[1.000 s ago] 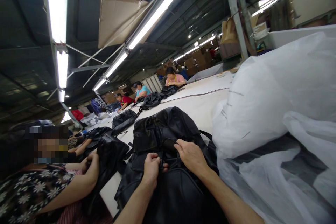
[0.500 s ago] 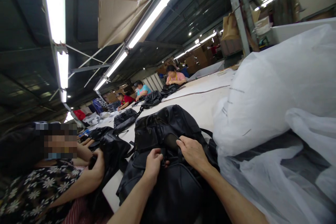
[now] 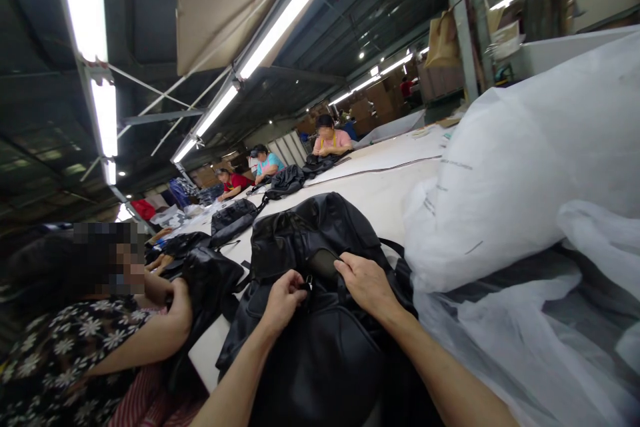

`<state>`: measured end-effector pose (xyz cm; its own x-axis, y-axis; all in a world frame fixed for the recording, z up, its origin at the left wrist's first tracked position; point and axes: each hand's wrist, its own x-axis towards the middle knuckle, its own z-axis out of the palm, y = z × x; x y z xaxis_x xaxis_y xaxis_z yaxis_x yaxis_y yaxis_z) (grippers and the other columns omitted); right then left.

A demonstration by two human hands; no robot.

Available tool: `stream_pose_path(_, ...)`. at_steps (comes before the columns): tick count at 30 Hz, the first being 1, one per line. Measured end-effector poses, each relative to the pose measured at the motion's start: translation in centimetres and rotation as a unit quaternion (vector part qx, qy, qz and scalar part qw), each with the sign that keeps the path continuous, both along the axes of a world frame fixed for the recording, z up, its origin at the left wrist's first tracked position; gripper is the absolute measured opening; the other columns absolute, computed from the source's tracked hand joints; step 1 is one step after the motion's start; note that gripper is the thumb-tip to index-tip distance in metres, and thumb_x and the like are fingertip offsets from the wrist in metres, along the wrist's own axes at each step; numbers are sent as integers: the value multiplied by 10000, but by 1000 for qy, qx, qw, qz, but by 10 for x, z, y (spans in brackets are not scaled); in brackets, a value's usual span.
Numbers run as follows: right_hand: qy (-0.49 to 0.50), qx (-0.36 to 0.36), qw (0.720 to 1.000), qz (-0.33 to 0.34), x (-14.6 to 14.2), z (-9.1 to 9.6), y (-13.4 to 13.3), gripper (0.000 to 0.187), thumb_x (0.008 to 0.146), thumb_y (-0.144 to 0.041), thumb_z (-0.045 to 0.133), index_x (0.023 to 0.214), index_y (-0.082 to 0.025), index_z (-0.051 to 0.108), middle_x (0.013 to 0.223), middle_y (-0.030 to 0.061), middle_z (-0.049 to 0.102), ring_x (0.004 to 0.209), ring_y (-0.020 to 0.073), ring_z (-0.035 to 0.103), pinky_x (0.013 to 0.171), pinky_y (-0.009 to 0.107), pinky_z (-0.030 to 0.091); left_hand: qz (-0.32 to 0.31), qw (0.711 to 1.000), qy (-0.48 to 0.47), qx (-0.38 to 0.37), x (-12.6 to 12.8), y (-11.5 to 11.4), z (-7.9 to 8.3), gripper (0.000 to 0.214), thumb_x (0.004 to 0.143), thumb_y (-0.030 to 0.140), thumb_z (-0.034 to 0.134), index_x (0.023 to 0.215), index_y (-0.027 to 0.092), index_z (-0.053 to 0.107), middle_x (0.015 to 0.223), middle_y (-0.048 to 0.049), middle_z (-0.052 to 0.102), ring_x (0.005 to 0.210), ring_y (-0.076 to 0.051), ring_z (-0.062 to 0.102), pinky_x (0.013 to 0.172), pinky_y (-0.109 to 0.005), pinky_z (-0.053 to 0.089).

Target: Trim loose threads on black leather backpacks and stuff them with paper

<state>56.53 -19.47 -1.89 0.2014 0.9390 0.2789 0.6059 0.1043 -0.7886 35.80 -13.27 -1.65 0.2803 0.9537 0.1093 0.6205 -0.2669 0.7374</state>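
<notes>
A black leather-look backpack (image 3: 320,367) lies in front of me on the white table, its top pointing away. My left hand (image 3: 284,299) is closed, with thumb and fingers pinching a small black strap end. A small shiny metal hook or ring (image 3: 309,280) shows beside those fingertips. My right hand (image 3: 367,285) is closed on the bag's black material at the right of the middle, next to a dull grey-brown patch (image 3: 324,263). What lies under its fingers is partly hidden.
At my left a co-worker in a flowered top (image 3: 75,340) handles another black bag (image 3: 210,287). More black bags (image 3: 233,219) lie along the white table (image 3: 385,197), with several people farther off. A large white plastic sack (image 3: 500,187) bulges close on my right.
My left hand has turned and shifted slightly left; the metal piece now shows at its fingertips. My right hand keeps its hold on the backpack. The view has shifted slightly.
</notes>
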Motion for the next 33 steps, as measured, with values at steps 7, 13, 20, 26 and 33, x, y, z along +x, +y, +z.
stream_pose_path(7, -9, -3, 1000, 5, 0, -1, 0, 283, 991, -264, 467, 734, -198, 564, 758, 13, 655, 732, 158, 574, 613, 268, 241, 61, 997, 0, 37, -1, 0, -9, 190, 860, 124, 668, 726, 153, 537, 592, 86, 480, 544, -92, 514, 539, -217, 449)
stream_pose_path(13, -16, -10, 1000, 12, -1, -4, 3, 272, 984, -272, 471, 743, -199, 575, 782, 18, 666, 748, 163, 588, 606, 271, 233, 112, 990, 13, 89, 8, 7, -11, 199, 890, 191, 656, 729, 155, 544, 609, 77, 489, 549, -95, 514, 544, -225, 454)
stream_pose_path(20, -6, -15, 999, 29, -1, -5, 5, 292, 984, -283, 457, 715, -199, 534, 769, 9, 644, 739, 153, 570, 606, 258, 242, 132, 977, 58, 159, 27, 28, -13, 211, 887, 222, 673, 719, 150, 569, 733, 33, 562, 720, -137, 567, 730, -313, 498)
stream_pose_path(26, 14, -15, 999, 36, 0, -5, 5, 302, 975, -270, 456, 682, -199, 481, 712, -13, 596, 695, 142, 539, 608, 253, 244, 148, 973, 19, 178, 25, 34, -15, 206, 920, 294, 639, 780, 149, 596, 756, 21, 585, 716, -140, 578, 722, -319, 507)
stream_pose_path(33, 41, -23, 999, 22, 0, -11, 8, 321, 975, -299, 417, 670, -202, 440, 678, -11, 560, 678, 151, 521, 619, 259, 261, 138, 976, -64, 158, 17, 37, -22, 196, 920, 318, 636, 827, 150, 598, 784, 16, 586, 680, -123, 561, 649, -278, 497)
